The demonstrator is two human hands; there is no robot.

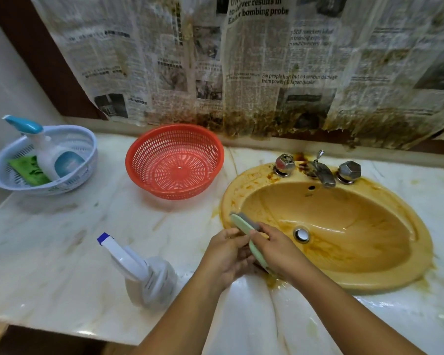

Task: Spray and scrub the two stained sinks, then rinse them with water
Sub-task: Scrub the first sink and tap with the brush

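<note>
Both hands, left (227,254) and right (274,248), grip a green brush (244,228), fingers closed, over the sink (385,275) rim at the bench's front edge.

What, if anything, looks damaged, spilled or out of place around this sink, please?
The newspaper taped to the wall is stained brown and torn ragged along its bottom edge. Brown grime streaks the yellow sink rim and pools around the tap. A white spray bottle lies tipped over on the counter.
</note>
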